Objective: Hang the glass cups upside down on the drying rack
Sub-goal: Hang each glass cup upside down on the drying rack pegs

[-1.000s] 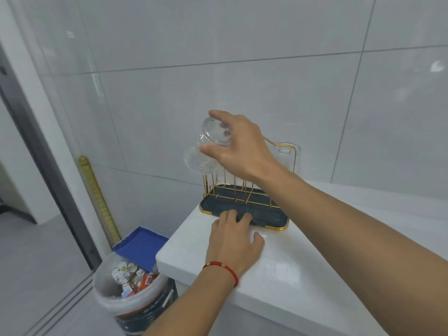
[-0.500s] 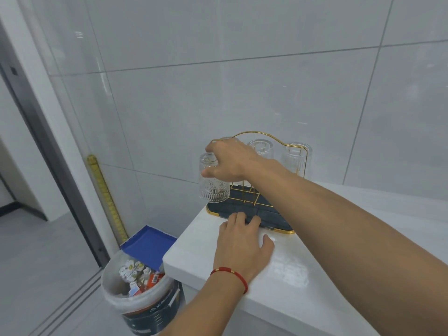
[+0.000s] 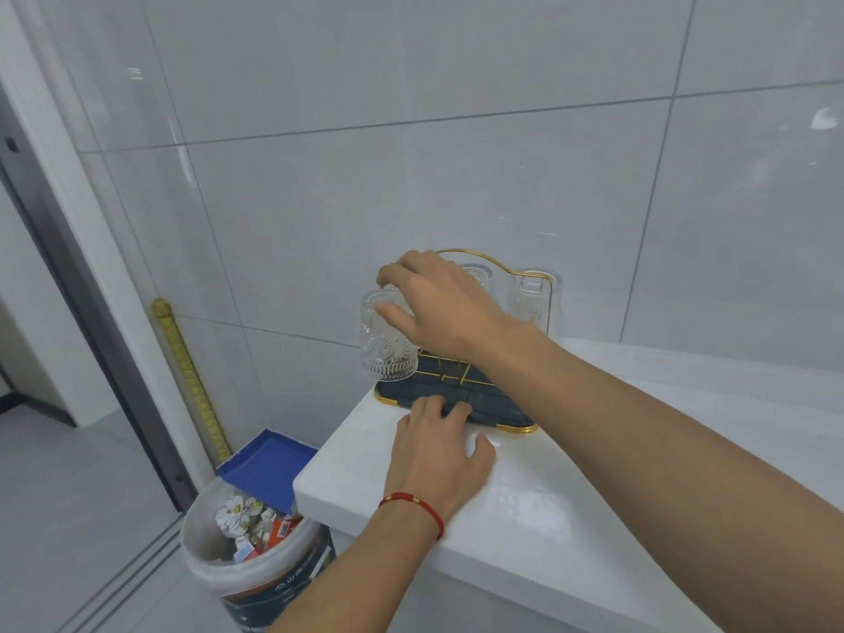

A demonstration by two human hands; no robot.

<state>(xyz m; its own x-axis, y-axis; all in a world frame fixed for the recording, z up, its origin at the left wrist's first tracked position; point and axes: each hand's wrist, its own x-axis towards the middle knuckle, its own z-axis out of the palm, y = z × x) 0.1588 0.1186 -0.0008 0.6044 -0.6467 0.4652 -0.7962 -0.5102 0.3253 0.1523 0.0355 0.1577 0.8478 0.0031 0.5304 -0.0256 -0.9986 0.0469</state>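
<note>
Pale grey wall tiles point(image 3: 456, 175) rise behind a glossy white counter point(image 3: 571, 504) that ends in a corner at the left. The right hand point(image 3: 445, 308) reaches in from the right, its fingers closed over the base of an upside-down embossed glass cup point(image 3: 388, 347), thumb on the near side and fingertips point(image 3: 386, 271) curled over the far edge; the cup's mouth faces down at the front left corner of the drying rack point(image 3: 461, 395), and whether it sits on a prong there cannot be told. The left hand point(image 3: 436, 454) lies flat and open on the counter, palm down, its fingertips touching the rack's dark tray at the near edge, with a red string bracelet point(image 3: 413, 507) on the wrist. The rack has a gold wire frame, and 2 more glass cups hang inverted along its back: one point(image 3: 477, 276) mostly hidden behind the right hand, the other point(image 3: 534, 299) ribbed, at the right end. Below the counter's left corner stands a bucket point(image 3: 255, 582) lined with a white bag and full of rubbish, a blue box lid point(image 3: 267, 463) leaning behind it, and a yellow strip point(image 3: 189, 381) runs up the wall beside a dark door frame point(image 3: 82, 303)
</note>
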